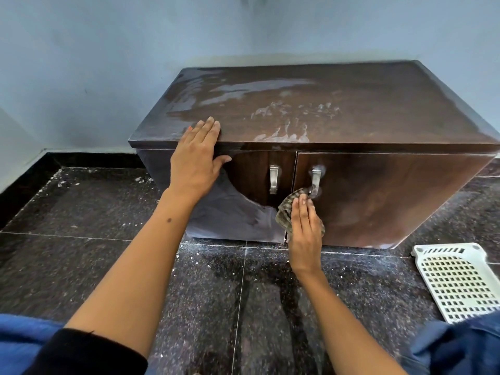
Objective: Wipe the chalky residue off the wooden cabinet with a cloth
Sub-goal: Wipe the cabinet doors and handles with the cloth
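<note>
A low dark wooden cabinet [378,201] with two doors stands against a blue wall. White chalky residue [259,87] streaks its top, and a pale chalky patch [227,215] covers the lower left door. My left hand [197,155] lies flat over the top front edge, fingers straight. My right hand [304,228] presses a checked brown cloth [286,209] against the front with straight fingers, just below the right door's metal handle [315,182]. The left door's handle [273,180] is beside it.
A white perforated plastic tray [460,282] lies on the dark speckled stone floor [108,217] at the right. White crumbs are scattered on the floor left of the cabinet. My blue-clothed knees show at the bottom corners.
</note>
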### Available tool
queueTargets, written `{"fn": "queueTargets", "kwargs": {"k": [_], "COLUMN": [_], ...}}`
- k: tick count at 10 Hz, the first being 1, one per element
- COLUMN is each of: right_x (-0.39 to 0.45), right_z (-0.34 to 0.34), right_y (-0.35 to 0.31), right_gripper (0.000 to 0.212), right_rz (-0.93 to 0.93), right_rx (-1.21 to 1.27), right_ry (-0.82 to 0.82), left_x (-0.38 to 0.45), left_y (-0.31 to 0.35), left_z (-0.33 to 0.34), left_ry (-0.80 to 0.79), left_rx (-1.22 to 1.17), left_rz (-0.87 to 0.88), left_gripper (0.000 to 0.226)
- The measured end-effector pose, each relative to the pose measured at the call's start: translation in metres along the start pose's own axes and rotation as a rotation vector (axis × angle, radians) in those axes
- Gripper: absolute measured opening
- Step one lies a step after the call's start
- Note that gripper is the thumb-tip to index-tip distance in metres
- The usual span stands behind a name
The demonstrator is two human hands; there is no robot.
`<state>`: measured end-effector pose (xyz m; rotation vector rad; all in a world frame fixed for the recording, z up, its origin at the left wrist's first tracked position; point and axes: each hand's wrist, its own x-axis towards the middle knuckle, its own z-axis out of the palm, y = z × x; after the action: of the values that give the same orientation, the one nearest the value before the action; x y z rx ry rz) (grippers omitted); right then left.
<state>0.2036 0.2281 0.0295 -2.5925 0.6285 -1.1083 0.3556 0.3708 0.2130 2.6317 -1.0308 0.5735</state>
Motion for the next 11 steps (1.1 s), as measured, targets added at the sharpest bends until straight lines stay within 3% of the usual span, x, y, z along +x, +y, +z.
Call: {"fn": "queueTargets", "kwargs": {"k": [1,2,3,4,5,7,8,9,10,11], "right_x": [-0.012,-0.028,0.002,0.044,0.066,0.035,0.03,0.04,0.065,0.086], "right_z": [-0.003,-0.006,-0.019,-0.035,-0.045,-0.037,-0.039,-0.05,-0.064,-0.08], "right_y": [0.009,0.016,0.008,-0.015,-0.041,-0.04,-0.028,-0.031,-0.026,-0.013], "right_gripper": [0.065,0.055,0.041,0.056,0.053,0.06,0.057,0.052,0.044,0.041], "right_rz": [0.05,0.475,1.129,1.214,1.126,0.665,0.56,0.63,0.901,1.046], "right_rx": [0.003,0.147,0.496,0.686,0.778,0.546,0.413,0.441,0.573,0.703], "right_ry": [-0.052,0.014,0.259,0.462,0.529,0.306,0.22,0.233,0.191,0.1], "left_x": [0.001,0.0,-0.001,0.0,0.001,0.0,0.0,0.0,0.0,0.0], "left_y": [0.0,0.0,0.0,0.0,0.0,0.0,0.001,0.002,0.002,0.002], "left_z": [-0.001,0.0,0.002,0.001,0.0,0.001,0.001,-0.001,-0.001,-0.001], "left_ry": [-0.007,-0.01,-0.001,-0.001,-0.002,-0.007,-0.019,-0.024,-0.029,-0.034], "left_rx": [0.0,-0.004,-0.008,-0.005,-0.001,0.006,0.004,0.004,0.002,0.0], "left_rz": [-0.004,-0.004,-0.004,-0.004,-0.004,-0.005,-0.007,-0.013,-0.018,-0.02], "left_gripper": [0.066,0.066,0.066,0.066,0.066,0.066,0.066,0.066,0.066,0.066]}}
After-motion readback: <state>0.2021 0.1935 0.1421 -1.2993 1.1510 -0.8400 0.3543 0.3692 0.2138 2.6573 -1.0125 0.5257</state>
